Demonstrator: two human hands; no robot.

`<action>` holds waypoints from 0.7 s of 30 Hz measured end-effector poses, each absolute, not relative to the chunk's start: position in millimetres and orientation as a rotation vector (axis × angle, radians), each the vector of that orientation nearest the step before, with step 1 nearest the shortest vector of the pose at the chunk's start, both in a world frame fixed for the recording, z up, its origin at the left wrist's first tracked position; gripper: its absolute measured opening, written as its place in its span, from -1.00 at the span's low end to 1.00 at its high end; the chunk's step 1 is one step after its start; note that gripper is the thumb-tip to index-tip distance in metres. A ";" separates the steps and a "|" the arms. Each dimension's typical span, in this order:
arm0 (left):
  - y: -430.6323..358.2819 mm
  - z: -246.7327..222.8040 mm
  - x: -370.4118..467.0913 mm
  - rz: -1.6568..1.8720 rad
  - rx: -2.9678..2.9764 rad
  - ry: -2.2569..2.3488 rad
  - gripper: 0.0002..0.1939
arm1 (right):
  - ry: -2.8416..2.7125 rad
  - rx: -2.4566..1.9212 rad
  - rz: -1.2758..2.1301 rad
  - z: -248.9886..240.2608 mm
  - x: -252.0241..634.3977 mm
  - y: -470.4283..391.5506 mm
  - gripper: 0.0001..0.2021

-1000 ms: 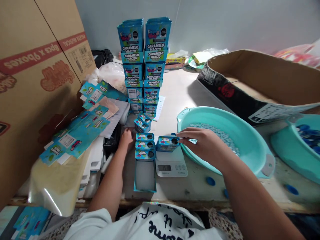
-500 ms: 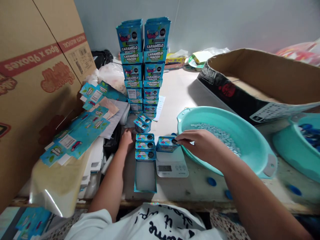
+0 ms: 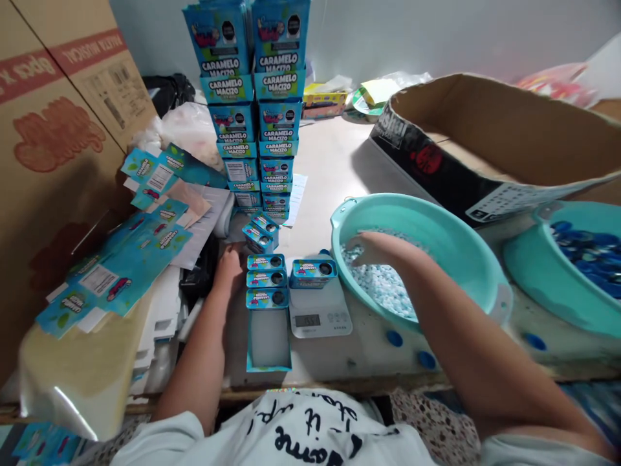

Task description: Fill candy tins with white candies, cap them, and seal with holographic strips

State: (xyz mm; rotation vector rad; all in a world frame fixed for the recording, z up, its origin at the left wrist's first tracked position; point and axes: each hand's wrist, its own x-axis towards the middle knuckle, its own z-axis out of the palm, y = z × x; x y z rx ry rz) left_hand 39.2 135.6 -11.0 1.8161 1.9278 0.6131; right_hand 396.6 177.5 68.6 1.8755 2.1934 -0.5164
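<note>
- Right hand [image 3: 373, 249] has left the tin [image 3: 313, 273], which stands on the scale [image 3: 334, 317], for the candies [image 3: 381, 285] right of the scale; fingers half-buried, so whether they grasp any, I cannot tell.
- Left hand [image 3: 230, 262] rests beyond and left of the scale, curled; its grip is hidden.
- Pulling back carelessly could knock the tin over or spill candies.
- Bumping the basin [image 3: 470, 259], close against the scale's right side, could disturb the reading.
- Tray [image 3: 269, 340] crowds the scale's left; stacks [image 3: 233, 123] behind could topple if jostled.
- Loose lids [image 3: 394, 338] lie right of the scale.
</note>
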 end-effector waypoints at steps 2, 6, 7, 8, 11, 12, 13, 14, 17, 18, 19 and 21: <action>135.3 -11.8 40.7 0.613 1.810 1.945 -0.52 | 2.178 1.820 -0.520 61.8 392.6 177.0 -0.69; 135.0 -13.8 41.7 0.612 1.809 1.965 -0.51 | 2.183 1.729 -0.514 61.7 386.3 176.3 -0.73; 134.8 -14.1 41.3 0.612 1.815 1.961 -0.50 | 2.183 1.715 -0.515 62.9 385.8 175.8 -0.73; 134.6 -14.3 40.7 0.610 1.822 1.957 -0.49 | 2.180 1.704 -0.518 64.0 385.5 175.3 -0.72; 133.9 -14.3 38.8 0.603 1.835 1.953 -0.43 | 2.152 1.688 -0.535 66.3 385.7 174.4 -0.71; 133.7 -14.2 38.4 0.600 1.836 1.955 -0.43 | 2.142 1.685 -0.539 66.5 385.6 174.4 -0.71; 133.5 -14.0 38.2 0.598 1.837 1.956 -0.42 | 2.133 1.681 -0.542 66.5 385.3 174.5 -0.72; 133.4 -13.9 38.0 0.597 1.838 1.957 -0.42 | 2.126 1.677 -0.546 66.3 384.8 174.6 -0.72; 132.8 -13.5 38.1 0.602 1.843 1.958 -0.42 | 2.109 1.667 -0.560 66.4 382.6 174.4 -0.70; 132.6 -13.5 38.1 0.605 1.845 1.960 -0.41 | 2.101 1.668 -0.564 67.1 382.0 173.9 -0.69; 132.4 -13.4 38.1 0.609 1.847 1.961 -0.41 | 2.090 1.672 -0.565 68.3 381.6 173.2 -0.68; 132.0 -13.5 37.9 0.615 1.846 1.963 -0.40 | 2.068 1.682 -0.557 72.5 381.1 171.5 -0.66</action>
